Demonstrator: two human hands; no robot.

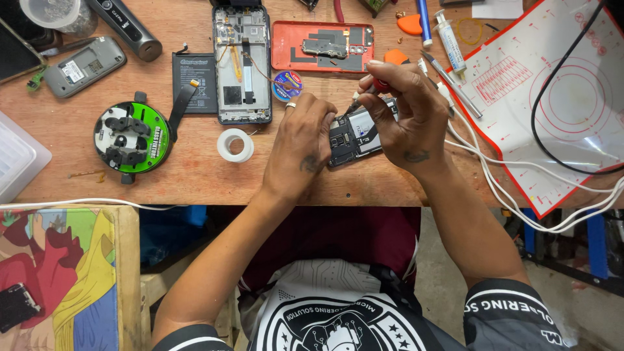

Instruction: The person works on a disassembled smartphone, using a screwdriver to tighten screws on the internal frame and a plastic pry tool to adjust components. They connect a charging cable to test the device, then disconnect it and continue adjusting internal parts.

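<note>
Plainly, we risk slipping: our right hand (pixel 406 117) pinches a red-handled screwdriver (pixel 372 90), tip down on the opened phone (pixel 354 136), and a skid could scar its board. Our left hand (pixel 300 146) clasps the phone's nine o'clock edge, near the bench's (pixel 195 169) six o'clock rim.

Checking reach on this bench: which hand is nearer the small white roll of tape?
Left. The left hand lies just right of the small white roll of tape; the right hand is farther right, beyond the opened phone.

Bright, even overhead light; soft short shadows under hands; sharp focus; slight wide-angle bending at edges.
</note>
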